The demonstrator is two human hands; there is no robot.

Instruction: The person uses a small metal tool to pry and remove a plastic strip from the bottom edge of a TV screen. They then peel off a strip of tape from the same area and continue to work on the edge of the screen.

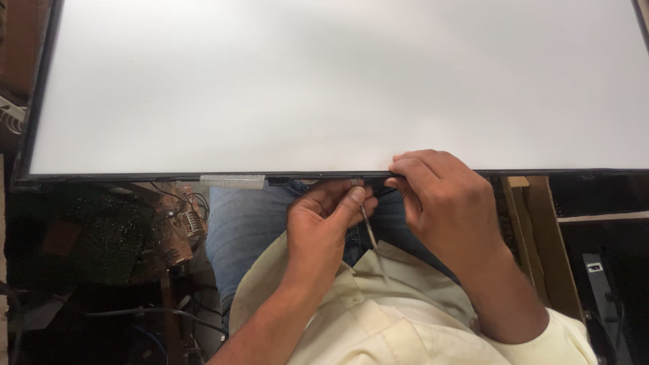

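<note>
Thin metal tweezers (368, 230) sit pinched in the left hand (321, 223). Its right hand (443, 203) partner grips the big white flat panel's (324, 88) black edge. A slip could scratch it.

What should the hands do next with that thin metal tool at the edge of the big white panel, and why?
Probably slide the thin metal tool a little along the black frame edge. The left hand pinches it with its tip at the frame, and the right hand grips the panel edge right beside it.
</note>
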